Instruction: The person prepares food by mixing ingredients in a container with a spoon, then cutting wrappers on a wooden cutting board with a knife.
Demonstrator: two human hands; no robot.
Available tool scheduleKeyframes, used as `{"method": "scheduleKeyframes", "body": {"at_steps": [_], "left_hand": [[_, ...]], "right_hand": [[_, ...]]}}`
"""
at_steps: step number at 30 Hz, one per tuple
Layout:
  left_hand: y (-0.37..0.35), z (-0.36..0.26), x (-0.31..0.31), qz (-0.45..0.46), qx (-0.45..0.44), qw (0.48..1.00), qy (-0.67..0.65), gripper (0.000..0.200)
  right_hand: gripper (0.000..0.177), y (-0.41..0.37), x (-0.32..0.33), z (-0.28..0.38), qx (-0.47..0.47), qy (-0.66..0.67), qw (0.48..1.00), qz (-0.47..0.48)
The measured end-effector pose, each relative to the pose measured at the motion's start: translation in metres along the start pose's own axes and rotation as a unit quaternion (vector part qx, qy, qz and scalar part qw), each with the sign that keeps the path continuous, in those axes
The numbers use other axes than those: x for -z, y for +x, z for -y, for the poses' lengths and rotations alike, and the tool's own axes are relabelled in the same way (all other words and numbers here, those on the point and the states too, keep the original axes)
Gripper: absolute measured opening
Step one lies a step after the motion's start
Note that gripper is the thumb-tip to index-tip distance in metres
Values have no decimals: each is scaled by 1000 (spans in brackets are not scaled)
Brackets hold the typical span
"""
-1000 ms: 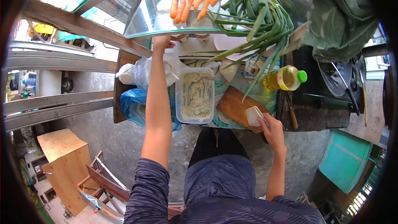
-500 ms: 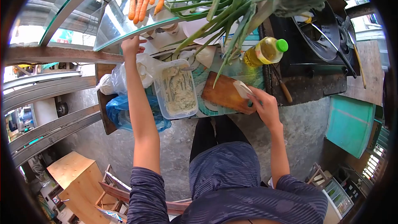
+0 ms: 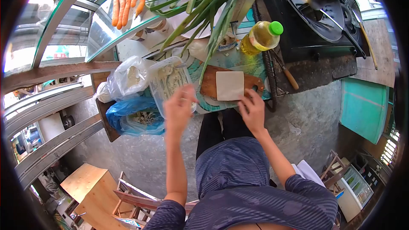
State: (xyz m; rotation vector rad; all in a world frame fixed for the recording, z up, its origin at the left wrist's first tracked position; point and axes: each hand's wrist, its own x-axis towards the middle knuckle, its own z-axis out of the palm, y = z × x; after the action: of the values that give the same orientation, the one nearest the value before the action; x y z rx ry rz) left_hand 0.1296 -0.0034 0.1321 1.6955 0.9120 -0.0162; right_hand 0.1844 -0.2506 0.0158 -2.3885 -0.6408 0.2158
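A square, pale spring roll wrapper (image 3: pixel 230 86) lies flat on the brown wooden cutting board (image 3: pixel 208 81). At its lower right corner is my right hand (image 3: pixel 252 111), fingers apart and fingertips right by the wrapper's edge. My left hand (image 3: pixel 179 104), smeared by motion, is over the near right side of a clear plastic tub (image 3: pixel 158 86) that holds a pale, creamy filling with green bits (image 3: pixel 171 79). Part of the tub is hidden behind this hand.
A white plastic bag (image 3: pixel 128 76) and a blue bag (image 3: pixel 132 113) sit left of the tub. Behind are carrots (image 3: pixel 123 4), leafy green stalks (image 3: pixel 200 12) and an oil bottle (image 3: pixel 260 38). At right are a knife (image 3: pixel 287 73) and a pan (image 3: pixel 328 27) on the stove.
My left hand has come back from the glass shelf to beside the tub. The wrapper, held folded in my right hand before, now lies flat on the board. The view has shifted slightly.
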Motion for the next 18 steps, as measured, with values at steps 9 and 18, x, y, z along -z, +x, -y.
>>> {"method": "scheduleKeyframes", "body": {"at_steps": [9, 18], "left_hand": [[22, 112, -127, -112, -121, 959, 233, 62], [18, 102, -141, -112, -27, 967, 228, 80]], "right_hand": [[54, 9, 1, -44, -270, 0, 962, -40], [51, 62, 15, -44, -160, -26, 985, -67]]}}
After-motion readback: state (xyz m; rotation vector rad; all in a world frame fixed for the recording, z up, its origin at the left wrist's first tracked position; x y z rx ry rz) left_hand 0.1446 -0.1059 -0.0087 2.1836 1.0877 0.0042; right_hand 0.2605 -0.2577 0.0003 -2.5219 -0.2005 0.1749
